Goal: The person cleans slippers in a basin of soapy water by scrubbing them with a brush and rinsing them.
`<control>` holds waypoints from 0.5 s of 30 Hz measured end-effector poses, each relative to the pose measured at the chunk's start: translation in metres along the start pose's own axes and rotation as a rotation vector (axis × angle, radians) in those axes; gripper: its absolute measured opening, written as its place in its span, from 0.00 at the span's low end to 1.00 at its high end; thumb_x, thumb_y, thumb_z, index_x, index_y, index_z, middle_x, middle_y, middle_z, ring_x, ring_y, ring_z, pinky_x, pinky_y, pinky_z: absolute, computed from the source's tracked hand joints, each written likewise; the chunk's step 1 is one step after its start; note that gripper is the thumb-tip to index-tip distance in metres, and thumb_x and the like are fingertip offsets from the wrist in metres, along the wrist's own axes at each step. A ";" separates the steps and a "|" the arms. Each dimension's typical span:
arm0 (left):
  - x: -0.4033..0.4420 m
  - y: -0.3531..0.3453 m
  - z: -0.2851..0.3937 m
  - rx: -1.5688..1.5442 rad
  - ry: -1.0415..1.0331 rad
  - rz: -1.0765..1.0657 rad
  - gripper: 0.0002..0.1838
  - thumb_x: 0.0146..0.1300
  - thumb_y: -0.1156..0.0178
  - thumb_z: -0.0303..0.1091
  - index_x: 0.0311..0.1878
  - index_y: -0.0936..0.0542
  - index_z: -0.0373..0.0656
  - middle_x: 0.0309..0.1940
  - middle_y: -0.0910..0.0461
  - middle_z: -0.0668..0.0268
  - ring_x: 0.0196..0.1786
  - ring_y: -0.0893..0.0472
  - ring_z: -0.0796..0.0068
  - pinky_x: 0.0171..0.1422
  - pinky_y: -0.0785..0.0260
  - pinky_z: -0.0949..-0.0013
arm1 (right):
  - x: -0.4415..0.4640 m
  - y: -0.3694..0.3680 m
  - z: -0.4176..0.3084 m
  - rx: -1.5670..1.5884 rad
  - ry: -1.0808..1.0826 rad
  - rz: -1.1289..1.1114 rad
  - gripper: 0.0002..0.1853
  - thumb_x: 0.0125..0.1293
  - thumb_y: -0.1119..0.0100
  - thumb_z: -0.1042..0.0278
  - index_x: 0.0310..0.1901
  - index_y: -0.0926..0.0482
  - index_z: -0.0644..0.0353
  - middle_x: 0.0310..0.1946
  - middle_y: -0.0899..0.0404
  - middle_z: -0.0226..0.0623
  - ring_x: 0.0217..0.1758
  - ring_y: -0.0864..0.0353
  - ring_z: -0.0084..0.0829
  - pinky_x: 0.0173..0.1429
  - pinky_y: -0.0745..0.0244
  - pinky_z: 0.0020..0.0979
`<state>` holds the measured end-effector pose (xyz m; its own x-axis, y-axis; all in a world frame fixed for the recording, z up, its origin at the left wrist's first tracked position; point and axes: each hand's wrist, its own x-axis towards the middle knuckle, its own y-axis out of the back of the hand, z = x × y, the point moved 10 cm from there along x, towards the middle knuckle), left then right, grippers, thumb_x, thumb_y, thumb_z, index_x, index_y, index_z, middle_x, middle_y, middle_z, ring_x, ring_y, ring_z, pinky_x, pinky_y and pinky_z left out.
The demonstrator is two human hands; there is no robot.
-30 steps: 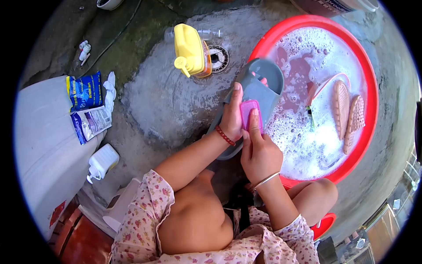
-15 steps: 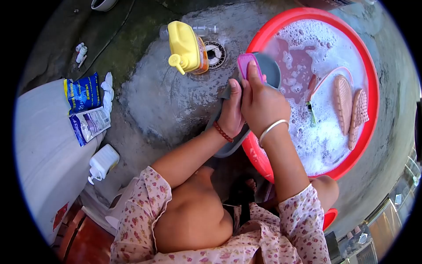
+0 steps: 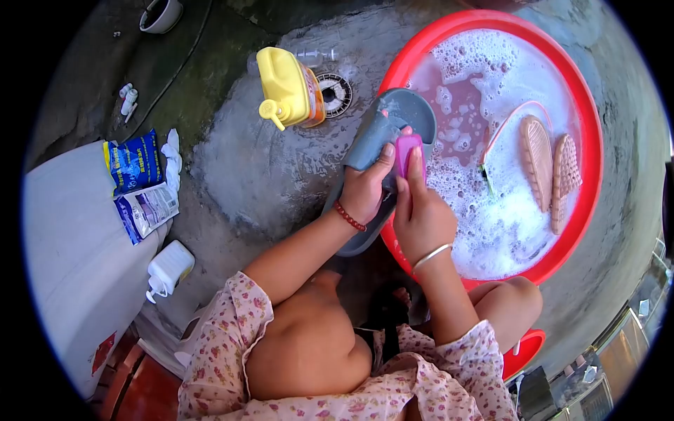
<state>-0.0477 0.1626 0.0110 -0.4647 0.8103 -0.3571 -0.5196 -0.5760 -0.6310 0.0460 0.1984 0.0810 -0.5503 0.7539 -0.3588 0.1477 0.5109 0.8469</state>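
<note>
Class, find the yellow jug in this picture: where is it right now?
In the head view, the yellow jug is above and left of centre, immediately left of the round drain cover and left of the grey slipper.

Concrete yard [image 3: 239, 168] (with floor drain [image 3: 343, 95])

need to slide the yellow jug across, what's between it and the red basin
In the head view: a round drain cover beside the yellow jug, then bare floor; lower down, the held grey slipper overlaps the red basin.
</note>
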 end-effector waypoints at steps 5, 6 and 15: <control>0.001 0.002 0.000 0.021 -0.002 0.013 0.30 0.78 0.52 0.39 0.77 0.46 0.43 0.67 0.31 0.50 0.68 0.28 0.61 0.74 0.37 0.56 | 0.006 -0.002 -0.002 -0.015 -0.031 0.050 0.28 0.73 0.47 0.57 0.73 0.34 0.48 0.20 0.21 0.50 0.21 0.19 0.49 0.26 0.28 0.46; 0.000 0.004 0.001 0.039 0.000 0.045 0.29 0.78 0.52 0.39 0.77 0.46 0.43 0.67 0.31 0.49 0.68 0.28 0.61 0.74 0.37 0.56 | 0.028 -0.003 -0.004 -0.016 -0.021 0.090 0.29 0.73 0.47 0.57 0.73 0.35 0.47 0.20 0.21 0.49 0.21 0.19 0.49 0.26 0.28 0.46; -0.003 -0.001 0.003 -0.041 0.022 -0.006 0.33 0.78 0.52 0.46 0.78 0.48 0.45 0.68 0.32 0.50 0.68 0.28 0.60 0.73 0.36 0.55 | -0.015 -0.016 0.010 0.112 -0.033 0.077 0.31 0.72 0.47 0.54 0.75 0.39 0.49 0.31 0.18 0.53 0.23 0.18 0.49 0.24 0.25 0.47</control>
<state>-0.0477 0.1600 0.0146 -0.4460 0.8159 -0.3678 -0.4919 -0.5668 -0.6609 0.0604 0.1829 0.0684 -0.5064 0.8051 -0.3087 0.2807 0.4924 0.8238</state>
